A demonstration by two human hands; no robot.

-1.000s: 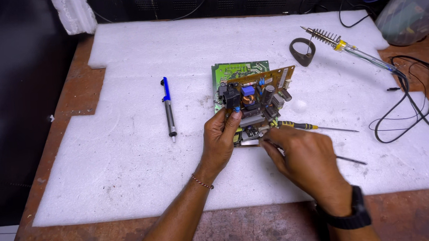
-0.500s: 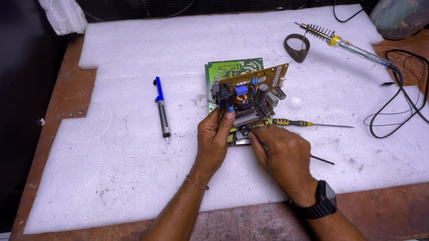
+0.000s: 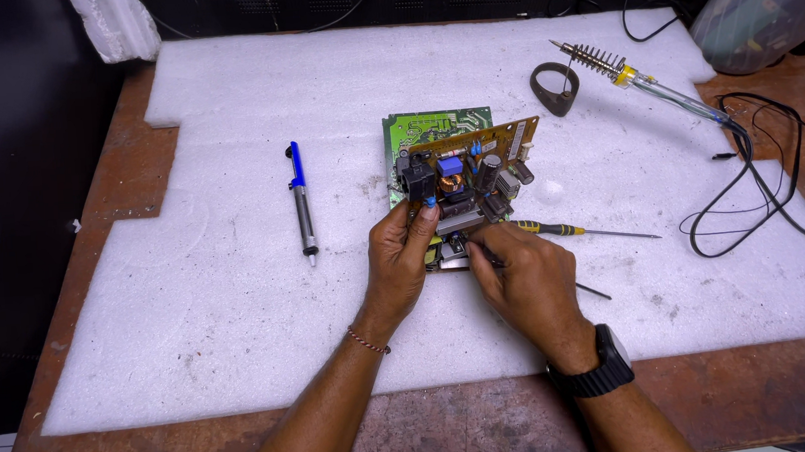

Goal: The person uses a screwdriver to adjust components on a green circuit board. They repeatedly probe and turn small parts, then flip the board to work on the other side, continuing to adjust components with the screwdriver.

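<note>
Head view, now vs. approx. a second back: we note both hands have stayed on the work, but the right hand [image 3: 529,279] has shifted in closer to the board's lower edge, w/ a thin dark tool tip now at the metal part beside the left fingers. In our judgement the work has gone from steadying to fine work at one spot.

Brown circuit board [image 3: 474,170] stands tilted, near mid-table, on a white foam sheet [image 3: 239,292]. It is crowded w/ components: black blocks, dark cylindrical capacitors, a copper-wound coil, a blue part. A green circuit board [image 3: 434,126] lies flat behind and partly under it.

Left hand [image 3: 403,259]: grip closed on the brown board's lower left side, thumb and fingertips pinching it. Right hand: grip closed round the thin dark tool; the shank pokes out behind the hand.

Other items:
- Blue-and-grey pen-shaped tool [image 3: 301,202], left of the boards, well apart.
- Yellow-handled screwdriver [image 3: 582,231], just right of the boards, slim steel shaft toward the table's right edge.
- Soldering iron [image 3: 669,96] w/ coiled metal guard, near the far right corner; black cable [image 3: 754,186] looped beside it.
- Dark ring-shaped piece [image 3: 555,88] near the iron.
- Translucent plastic tub [image 3: 753,14], far right corner.

Table [image 3: 74,190] is worn, rust-brown; foam is soft-looking and pitted.
</note>
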